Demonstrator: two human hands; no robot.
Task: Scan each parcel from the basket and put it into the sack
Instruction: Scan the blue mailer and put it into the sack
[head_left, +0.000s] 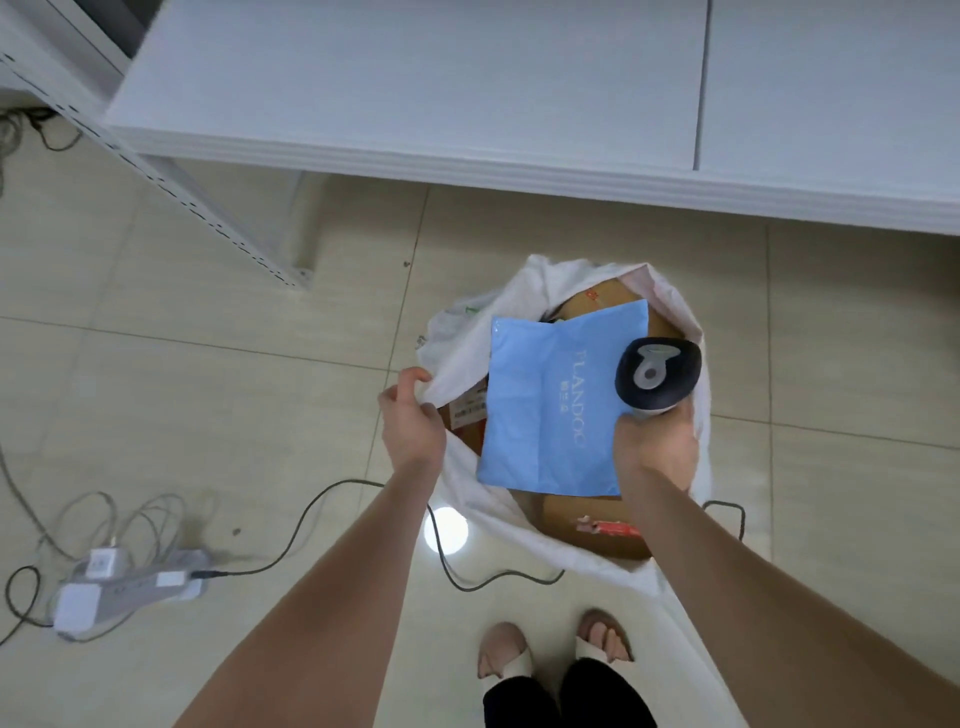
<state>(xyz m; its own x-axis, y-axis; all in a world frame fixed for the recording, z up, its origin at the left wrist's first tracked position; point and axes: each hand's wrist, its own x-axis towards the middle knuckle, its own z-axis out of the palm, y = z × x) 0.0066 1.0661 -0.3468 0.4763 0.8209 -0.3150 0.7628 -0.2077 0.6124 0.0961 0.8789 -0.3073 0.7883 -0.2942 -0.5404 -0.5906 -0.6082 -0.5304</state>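
A white sack (457, 358) stands open on the tiled floor, with brown cardboard boxes (587, 525) inside it. My left hand (413, 415) grips the sack's left rim and holds it open. My right hand (657, 449) holds a dark handheld scanner (657, 376) over the sack's right side. A flat light-blue parcel bag (545, 410) lies over the sack's mouth, on top of the boxes, its right edge against my right hand. Whether that hand also pinches the parcel I cannot tell. No basket is in view.
A white table (415, 104) runs across the top, its edge just beyond the sack. A power strip (135, 577) with plugs and loose cables lies on the floor at the left. A dark cable (322, 499) snakes under my arms. My sandalled feet (550, 649) stand below the sack.
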